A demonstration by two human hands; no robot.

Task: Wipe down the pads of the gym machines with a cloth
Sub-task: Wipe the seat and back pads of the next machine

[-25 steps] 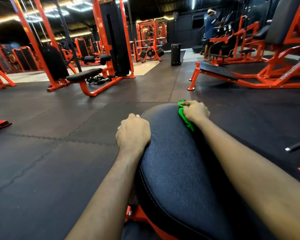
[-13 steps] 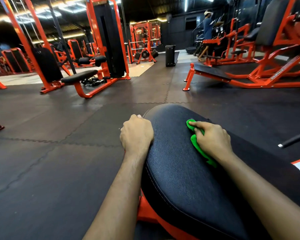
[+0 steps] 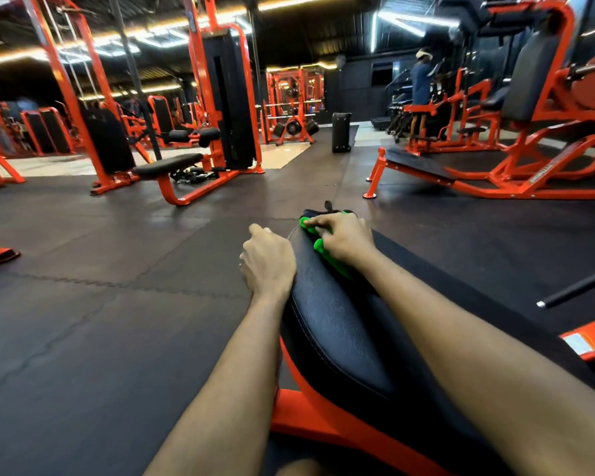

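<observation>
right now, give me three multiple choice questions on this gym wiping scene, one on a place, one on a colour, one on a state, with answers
1. Where is the cloth?
A. on the floor
B. near the far end of the black pad
C. draped over the left forearm

2. What colour is the cloth?
A. green
B. white
C. blue

3. What is the left hand doing?
A. hanging free in the air
B. holding the cloth
C. closed in a fist against the pad's left edge

Answers:
1 B, the right hand presses it onto the pad near its far end.
2 A, bright green shows under the right hand's fingers.
3 C, it rests curled at the pad's side, with no cloth in it.
</observation>
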